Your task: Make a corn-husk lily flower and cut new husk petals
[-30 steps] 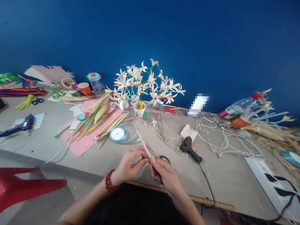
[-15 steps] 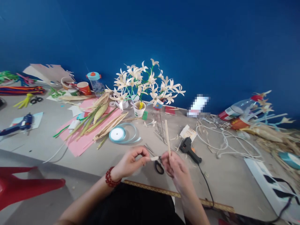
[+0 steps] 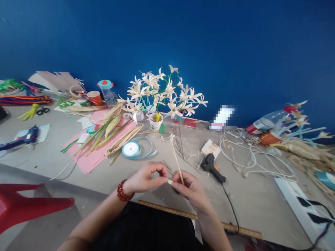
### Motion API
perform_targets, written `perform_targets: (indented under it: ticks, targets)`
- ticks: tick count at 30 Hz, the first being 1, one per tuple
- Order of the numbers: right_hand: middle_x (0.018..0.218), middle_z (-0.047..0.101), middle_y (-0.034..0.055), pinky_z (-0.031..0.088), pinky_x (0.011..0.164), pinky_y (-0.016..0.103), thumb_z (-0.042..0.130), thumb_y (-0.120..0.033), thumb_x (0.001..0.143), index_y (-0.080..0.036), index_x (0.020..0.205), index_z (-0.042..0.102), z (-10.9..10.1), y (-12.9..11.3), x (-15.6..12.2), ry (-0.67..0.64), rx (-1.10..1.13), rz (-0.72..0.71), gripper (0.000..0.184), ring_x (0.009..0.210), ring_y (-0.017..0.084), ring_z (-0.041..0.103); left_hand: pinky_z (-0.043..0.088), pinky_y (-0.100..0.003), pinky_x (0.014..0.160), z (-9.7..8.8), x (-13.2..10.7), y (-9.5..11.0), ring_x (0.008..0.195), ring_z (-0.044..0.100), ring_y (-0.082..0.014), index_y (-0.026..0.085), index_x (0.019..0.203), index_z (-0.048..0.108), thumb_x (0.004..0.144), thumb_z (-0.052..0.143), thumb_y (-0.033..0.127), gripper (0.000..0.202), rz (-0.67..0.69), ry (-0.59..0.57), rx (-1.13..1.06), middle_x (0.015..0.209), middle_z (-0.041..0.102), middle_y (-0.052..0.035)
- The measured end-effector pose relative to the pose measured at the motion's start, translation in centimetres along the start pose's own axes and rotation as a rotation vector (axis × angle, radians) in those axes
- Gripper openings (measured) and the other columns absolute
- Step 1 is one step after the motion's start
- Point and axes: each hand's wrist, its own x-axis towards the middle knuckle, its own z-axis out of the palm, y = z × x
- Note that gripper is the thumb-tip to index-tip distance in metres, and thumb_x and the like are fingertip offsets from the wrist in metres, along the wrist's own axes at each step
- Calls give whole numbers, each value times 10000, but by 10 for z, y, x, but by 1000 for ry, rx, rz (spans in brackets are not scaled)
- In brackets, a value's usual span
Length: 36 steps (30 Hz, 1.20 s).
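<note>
Between thumb and index finger, my left hand (image 3: 150,177) pinches one end of a small pale petal-like strip (image 3: 170,182). My right hand (image 3: 190,190) is closed around a thin wooden stick (image 3: 177,162), and its thumb and fingertip grip the other end of the strip. The stick leans up and to the left. Dark scissors under my hands are mostly hidden, with one blade (image 3: 167,167) showing. Ahead stand white handmade flowers (image 3: 151,82) in a paper cup (image 3: 156,122).
A roll of light blue ribbon (image 3: 131,149) lies left of centre, near corn husks (image 3: 112,125) on pink paper (image 3: 87,162). To the right lie a black glue gun (image 3: 213,167), a tangled white cable (image 3: 251,153) and a power strip (image 3: 295,205). A red stool (image 3: 34,205) stands lower left.
My right hand has moved left to meet my left hand at the strip. The stick has tipped from upright to leaning left. The scissors' handle is now mostly covered.
</note>
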Motion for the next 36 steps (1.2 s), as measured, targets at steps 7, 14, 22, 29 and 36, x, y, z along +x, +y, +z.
perform_targets:
  ticks: [7,14,22,29,36]
  targets:
    - [548,601,-37,163,426,200,818,-464,699,-194,774,548,7,19,5,182,212,-10,389,410,50,295,484,-300,778,27,-1,-21,843,580,-171,148,987,657,848,691,350,248,23,210,-267,921,615,-72]
    - [630,644,0,279,466,216,771,-441,767,-191,734,582,11,16,3,203,34,-127,316,495,94,423,508,-335,834,41,1,-25,962,618,-212,156,850,693,852,684,297,142,62,370,-203,996,632,-108]
    - [616,514,-41,224,438,211,716,-456,828,-188,807,592,6,19,3,184,55,-141,296,476,73,331,477,-335,891,29,-1,-13,952,613,-196,167,875,647,856,595,117,75,155,229,187,985,643,-90]
    - [594,456,-64,159,419,206,645,-550,857,-194,810,549,13,23,4,217,144,-90,372,444,60,259,485,-308,835,28,-5,-14,897,619,-184,165,870,611,909,550,163,71,146,249,160,921,640,-79]
    - [608,480,-10,323,546,260,476,-588,934,-189,662,557,12,28,-2,150,-422,-213,489,575,141,443,483,-290,813,17,-4,-10,855,629,-176,178,861,654,911,577,207,95,148,207,295,879,682,-59]
